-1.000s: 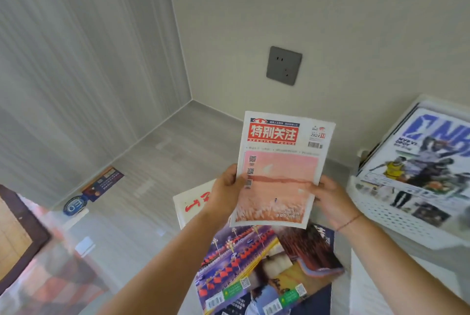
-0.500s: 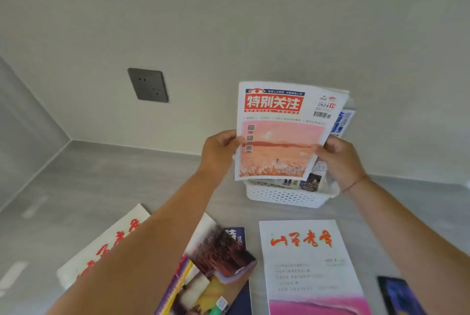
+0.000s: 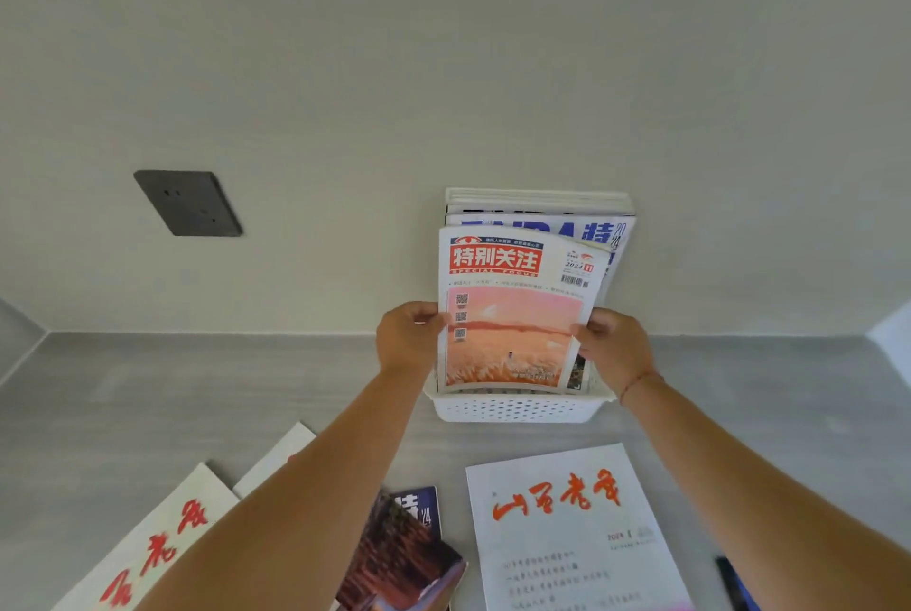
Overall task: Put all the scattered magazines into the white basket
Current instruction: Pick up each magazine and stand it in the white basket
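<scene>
A magazine with a red title band and a pink cover picture (image 3: 515, 314) stands upright with its lower edge inside the white basket (image 3: 517, 408), in front of other magazines (image 3: 542, 216) leaning against the wall. My left hand (image 3: 406, 339) grips its left edge and my right hand (image 3: 611, 346) grips its right edge. On the floor nearer to me lie a white magazine with orange writing (image 3: 572, 531), a dark reddish one (image 3: 399, 556) on top of a blue one (image 3: 424, 504), and white ones with red writing (image 3: 162, 546) at the left.
The basket stands on the grey floor against a pale wall. A dark socket plate (image 3: 190, 202) is on the wall to the left. A dark blue object (image 3: 734, 583) shows at the bottom right edge.
Both hands have carried the pink-cover magazine to the right and down, so its lower edge now sits in the basket. My view has turned right, away from the corner.
</scene>
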Demonstrator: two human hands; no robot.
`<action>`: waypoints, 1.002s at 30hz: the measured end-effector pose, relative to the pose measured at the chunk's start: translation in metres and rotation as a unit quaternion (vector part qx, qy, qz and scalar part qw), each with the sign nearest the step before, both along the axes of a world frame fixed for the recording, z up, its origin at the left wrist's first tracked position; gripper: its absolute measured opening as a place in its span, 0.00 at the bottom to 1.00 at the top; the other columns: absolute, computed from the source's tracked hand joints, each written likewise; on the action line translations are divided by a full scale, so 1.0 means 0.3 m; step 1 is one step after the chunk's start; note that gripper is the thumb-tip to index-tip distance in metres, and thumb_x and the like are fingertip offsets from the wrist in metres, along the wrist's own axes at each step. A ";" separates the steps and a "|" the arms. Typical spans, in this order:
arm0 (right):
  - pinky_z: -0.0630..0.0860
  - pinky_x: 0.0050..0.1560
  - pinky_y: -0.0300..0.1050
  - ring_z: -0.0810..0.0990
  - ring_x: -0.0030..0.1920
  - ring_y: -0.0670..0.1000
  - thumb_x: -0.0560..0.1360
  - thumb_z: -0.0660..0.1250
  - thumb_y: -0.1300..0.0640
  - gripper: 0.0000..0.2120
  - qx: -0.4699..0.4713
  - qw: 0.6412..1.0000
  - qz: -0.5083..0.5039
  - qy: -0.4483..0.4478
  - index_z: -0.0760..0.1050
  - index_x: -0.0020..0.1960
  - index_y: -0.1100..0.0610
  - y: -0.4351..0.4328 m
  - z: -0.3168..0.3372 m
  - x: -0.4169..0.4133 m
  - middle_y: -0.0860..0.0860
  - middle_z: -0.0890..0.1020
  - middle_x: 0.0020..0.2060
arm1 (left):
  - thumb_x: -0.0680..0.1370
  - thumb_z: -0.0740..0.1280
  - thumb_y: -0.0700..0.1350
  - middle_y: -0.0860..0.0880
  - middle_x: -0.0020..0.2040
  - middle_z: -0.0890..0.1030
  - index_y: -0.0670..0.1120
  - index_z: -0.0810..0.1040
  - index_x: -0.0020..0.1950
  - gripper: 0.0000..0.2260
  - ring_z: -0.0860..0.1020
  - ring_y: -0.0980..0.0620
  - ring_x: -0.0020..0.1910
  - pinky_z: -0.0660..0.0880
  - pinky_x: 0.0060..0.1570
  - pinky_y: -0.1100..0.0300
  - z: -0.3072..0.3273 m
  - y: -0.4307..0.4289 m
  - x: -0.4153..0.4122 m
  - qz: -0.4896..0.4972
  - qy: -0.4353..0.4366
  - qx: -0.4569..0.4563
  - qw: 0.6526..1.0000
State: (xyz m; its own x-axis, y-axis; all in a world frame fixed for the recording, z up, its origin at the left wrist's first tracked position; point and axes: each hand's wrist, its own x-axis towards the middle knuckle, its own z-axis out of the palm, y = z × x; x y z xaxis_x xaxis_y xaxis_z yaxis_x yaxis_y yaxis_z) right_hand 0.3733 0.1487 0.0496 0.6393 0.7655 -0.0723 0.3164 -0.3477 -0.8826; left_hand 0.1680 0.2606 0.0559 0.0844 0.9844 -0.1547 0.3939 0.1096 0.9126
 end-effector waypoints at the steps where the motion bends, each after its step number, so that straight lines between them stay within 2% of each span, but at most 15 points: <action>1: 0.80 0.51 0.57 0.83 0.45 0.56 0.75 0.65 0.60 0.07 -0.003 1.000 -0.003 -0.004 0.81 0.49 0.57 0.004 -0.010 0.001 0.52 0.84 0.42 | 0.73 0.70 0.44 0.52 0.43 0.83 0.51 0.80 0.41 0.03 0.82 0.50 0.43 0.77 0.44 0.58 -0.012 0.003 0.002 0.004 0.004 -0.001 1.000; 5: 0.80 0.50 0.53 0.82 0.45 0.54 0.75 0.65 0.58 0.06 -0.009 1.000 -0.017 -0.009 0.79 0.49 0.55 0.027 -0.027 0.008 0.52 0.84 0.45 | 0.72 0.71 0.45 0.51 0.44 0.83 0.51 0.77 0.40 0.05 0.81 0.50 0.42 0.76 0.41 0.59 -0.027 0.020 0.013 0.012 0.010 0.009 1.000; 9: 0.80 0.52 0.56 0.81 0.48 0.54 0.73 0.67 0.58 0.06 0.001 0.998 -0.062 0.004 0.76 0.50 0.56 0.038 -0.034 0.014 0.52 0.83 0.47 | 0.73 0.70 0.47 0.52 0.48 0.83 0.48 0.78 0.56 0.12 0.81 0.51 0.45 0.78 0.48 0.55 -0.038 0.026 0.017 -0.006 0.023 0.024 0.999; 13: 0.80 0.51 0.56 0.82 0.45 0.55 0.73 0.65 0.57 0.06 -0.028 0.996 -0.085 0.007 0.76 0.49 0.56 0.041 -0.044 0.004 0.52 0.83 0.43 | 0.75 0.68 0.47 0.50 0.48 0.85 0.50 0.83 0.53 0.09 0.79 0.60 0.36 0.73 0.35 0.66 -0.050 0.017 0.026 -0.022 0.001 0.024 0.999; 18: 0.76 0.49 0.46 0.80 0.47 0.52 0.74 0.65 0.56 0.10 -0.030 0.997 -0.066 -0.006 0.77 0.54 0.58 0.034 -0.033 0.002 0.53 0.83 0.49 | 0.75 0.68 0.47 0.49 0.49 0.85 0.49 0.83 0.53 0.09 0.79 0.56 0.38 0.73 0.36 0.65 -0.046 0.017 0.031 -0.013 -0.008 0.011 1.000; 21: 0.73 0.50 0.44 0.78 0.49 0.50 0.74 0.64 0.55 0.13 -0.024 0.999 -0.038 0.009 0.75 0.57 0.57 0.012 -0.028 -0.004 0.53 0.82 0.54 | 0.75 0.67 0.48 0.49 0.52 0.84 0.48 0.82 0.56 0.11 0.79 0.53 0.42 0.75 0.41 0.62 -0.041 0.002 0.024 -0.019 0.006 0.012 1.000; 23: 0.73 0.52 0.45 0.76 0.51 0.49 0.73 0.65 0.54 0.14 -0.016 0.999 -0.029 0.012 0.74 0.58 0.56 -0.003 -0.017 -0.019 0.52 0.81 0.56 | 0.75 0.68 0.48 0.47 0.55 0.83 0.45 0.80 0.58 0.13 0.79 0.51 0.46 0.77 0.49 0.56 -0.032 -0.013 0.008 -0.004 0.001 0.007 1.000; 26: 0.72 0.53 0.44 0.76 0.55 0.50 0.74 0.65 0.54 0.17 0.004 0.999 -0.028 -0.028 0.72 0.62 0.57 -0.048 0.000 -0.043 0.53 0.78 0.59 | 0.75 0.67 0.48 0.47 0.61 0.80 0.45 0.76 0.64 0.18 0.78 0.49 0.57 0.72 0.60 0.56 -0.025 -0.059 -0.042 0.013 0.006 -0.005 1.000; 28: 0.72 0.53 0.42 0.76 0.56 0.49 0.75 0.65 0.55 0.15 0.021 0.997 -0.027 -0.068 0.72 0.61 0.56 -0.105 0.004 -0.071 0.52 0.77 0.59 | 0.75 0.67 0.48 0.48 0.63 0.79 0.45 0.74 0.65 0.19 0.76 0.51 0.60 0.69 0.58 0.60 -0.038 -0.113 -0.098 0.010 0.009 -0.001 1.000; 30: 0.74 0.53 0.42 0.76 0.52 0.47 0.75 0.65 0.56 0.12 0.042 0.994 -0.020 -0.101 0.73 0.58 0.55 -0.178 -0.004 -0.121 0.51 0.77 0.56 | 0.75 0.68 0.50 0.49 0.63 0.78 0.46 0.74 0.65 0.19 0.76 0.52 0.60 0.69 0.58 0.60 -0.067 -0.183 -0.169 0.000 0.019 0.002 1.000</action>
